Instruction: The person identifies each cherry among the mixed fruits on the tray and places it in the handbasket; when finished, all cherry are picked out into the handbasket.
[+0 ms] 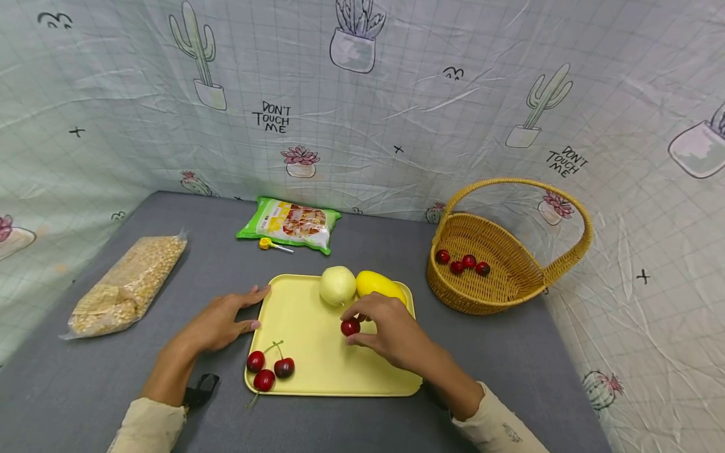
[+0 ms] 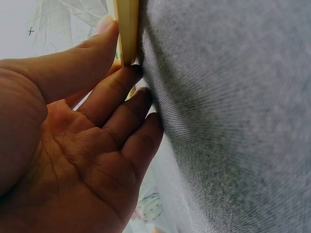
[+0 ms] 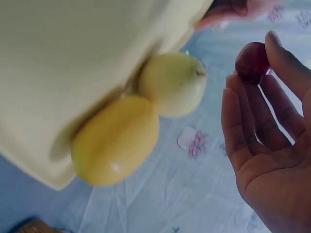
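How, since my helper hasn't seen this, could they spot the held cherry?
Find the yellow tray on the grey table. Over its middle, the right hand holds a red cherry. Unlike the three cherries at the tray's corner, this one is held.

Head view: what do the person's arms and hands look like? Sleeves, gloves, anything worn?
Left hand and right hand are bare: no gloves, no rings visible. Left sleeve and right sleeve are cream, loose, ending on the forearm; the right one carries a small greyish-green printed motif. A black device shows beside the left wrist. No cables visible.
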### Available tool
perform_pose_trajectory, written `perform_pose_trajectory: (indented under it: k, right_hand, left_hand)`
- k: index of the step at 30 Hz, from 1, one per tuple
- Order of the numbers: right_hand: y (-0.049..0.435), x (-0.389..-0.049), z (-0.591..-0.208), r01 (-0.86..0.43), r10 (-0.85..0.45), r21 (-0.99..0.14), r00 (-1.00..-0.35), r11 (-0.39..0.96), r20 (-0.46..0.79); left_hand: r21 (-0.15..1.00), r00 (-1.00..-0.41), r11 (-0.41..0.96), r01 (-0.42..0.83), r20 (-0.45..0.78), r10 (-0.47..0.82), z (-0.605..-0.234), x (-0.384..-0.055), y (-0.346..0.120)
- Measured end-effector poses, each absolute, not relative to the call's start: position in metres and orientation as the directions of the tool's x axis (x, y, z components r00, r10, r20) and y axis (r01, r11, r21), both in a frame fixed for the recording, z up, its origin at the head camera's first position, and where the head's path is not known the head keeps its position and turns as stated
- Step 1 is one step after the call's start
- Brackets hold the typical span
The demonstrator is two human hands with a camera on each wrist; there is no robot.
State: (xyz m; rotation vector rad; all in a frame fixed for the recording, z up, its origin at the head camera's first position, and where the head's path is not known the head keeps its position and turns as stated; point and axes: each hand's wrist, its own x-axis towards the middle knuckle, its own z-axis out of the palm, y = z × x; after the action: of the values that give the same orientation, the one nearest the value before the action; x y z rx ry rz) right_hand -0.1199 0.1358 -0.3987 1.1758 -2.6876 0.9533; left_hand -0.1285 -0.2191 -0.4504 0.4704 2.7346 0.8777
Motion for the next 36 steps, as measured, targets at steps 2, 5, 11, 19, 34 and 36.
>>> perform_pose_trajectory:
  k: [2, 5, 11, 19, 34, 36]
  right_hand:
    - [0.141, -0.121, -0.394, -0.682, -0.618, -0.516, -0.716, 0.518, 0.325]
    - [0.149, -0.123, -0.388, -0.671, -0.568, -0.507, -0.736, 0.541, 0.368]
    - [0.169, -0.130, -0.378, -0.616, -0.463, -0.481, -0.787, 0.624, 0.408]
    - [0.197, -0.142, -0.370, -0.541, -0.344, -0.510, -0.833, 0.669, 0.433]
    - [0.242, -0.163, -0.378, -0.418, -0.164, -0.557, -0.879, 0.717, 0.449]
    - [0.249, -0.166, -0.380, -0.402, -0.141, -0.556, -0.880, 0.727, 0.453]
  left_hand:
    - [0.594, -0.922, 0.770, 0.232, -0.119, 0.369, -0.450, -0.128, -0.219]
    - [0.592, -0.921, 0.771, 0.234, -0.118, 0.370, -0.449, -0.128, -0.219]
    - [0.589, -0.921, 0.774, 0.233, -0.122, 0.371, -0.450, -0.128, -0.219]
    - [0.589, -0.919, 0.772, 0.240, -0.117, 0.375, -0.450, -0.128, -0.219]
    - [0.590, -0.922, 0.767, 0.254, -0.092, 0.376, -0.452, -0.127, -0.219]
    - [0.588, -0.922, 0.769, 0.251, -0.095, 0.374, -0.451, -0.127, -0.218]
